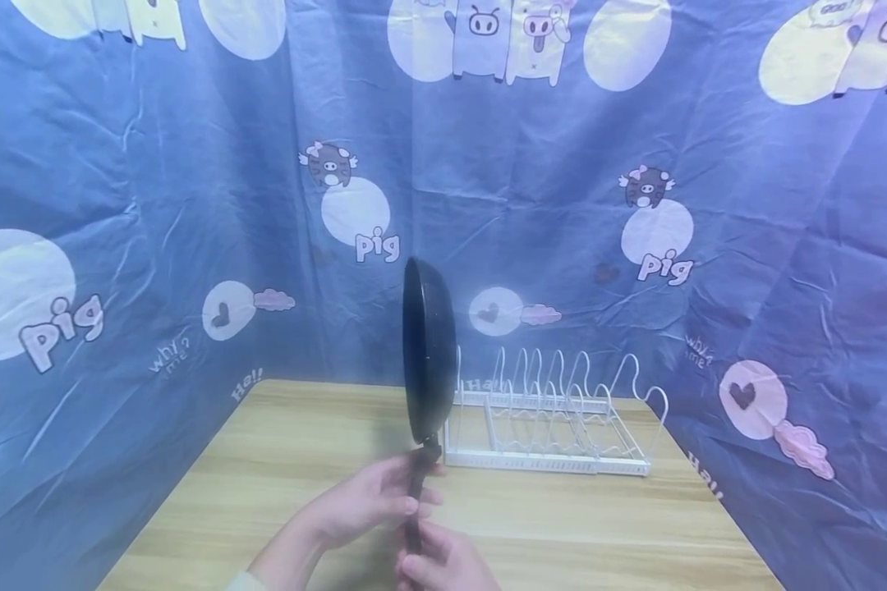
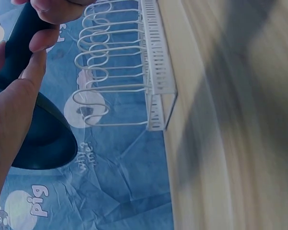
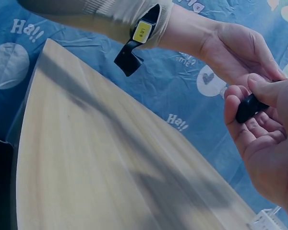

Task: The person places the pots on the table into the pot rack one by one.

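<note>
A black frying pan [image 1: 438, 361] is held up on its edge above the table, its handle pointing down and its hollow side turned left. My left hand [image 1: 358, 502] grips the upper handle, close to the pan's body. Lower down, my right hand [image 1: 447, 560] holds the handle's end between thumb and fingers. In the left wrist view the handle [image 2: 20, 50] runs between the left thumb and fingers. The right wrist view shows the handle's black tip [image 3: 249, 108] in the curled fingers of the right hand [image 3: 269, 158].
A white wire rack [image 1: 547, 464] with upright looped dividers stands at the back right of the wooden table [image 1: 266, 476], just right of the pan. Blue cloth [image 1: 192, 205] printed with pigs hangs around the table. A black strap with a yellow label [image 3: 142, 31] circles the left wrist.
</note>
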A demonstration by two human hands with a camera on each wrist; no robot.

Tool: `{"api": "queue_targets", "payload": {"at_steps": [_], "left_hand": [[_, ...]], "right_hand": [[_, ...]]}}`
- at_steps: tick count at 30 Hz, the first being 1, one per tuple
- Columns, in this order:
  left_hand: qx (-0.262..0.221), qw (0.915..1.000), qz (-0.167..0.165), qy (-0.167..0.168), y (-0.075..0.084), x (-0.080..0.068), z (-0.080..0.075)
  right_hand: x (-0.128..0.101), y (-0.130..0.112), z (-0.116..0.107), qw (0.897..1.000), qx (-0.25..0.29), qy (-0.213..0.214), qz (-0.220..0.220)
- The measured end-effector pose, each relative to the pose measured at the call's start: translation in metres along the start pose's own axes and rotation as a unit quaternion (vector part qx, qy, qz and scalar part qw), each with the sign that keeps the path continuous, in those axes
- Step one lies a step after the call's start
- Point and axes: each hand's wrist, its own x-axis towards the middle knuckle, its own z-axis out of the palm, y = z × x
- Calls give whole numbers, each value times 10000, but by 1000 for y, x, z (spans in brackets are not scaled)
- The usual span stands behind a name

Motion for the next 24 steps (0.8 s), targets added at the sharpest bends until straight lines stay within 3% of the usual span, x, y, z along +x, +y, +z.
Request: {"api": "queue_targets", "payload": {"at_steps": [4, 9, 15, 24], "left_hand": [[-106, 9995, 198, -244, 4, 10, 1], [96, 9991, 219, -362, 8, 21, 5], [224, 9971, 301, -660, 10, 39, 9], [513, 9949, 169, -847, 7, 60, 14]], "right_hand": [[-3, -3, -4, 9981, -437, 148, -396], [-8, -8, -8, 9944, -798, 546, -416], [-14, -12, -13, 9901, -872, 906, -628], [-24, -13, -20, 9894, -573, 1295, -325]]}}
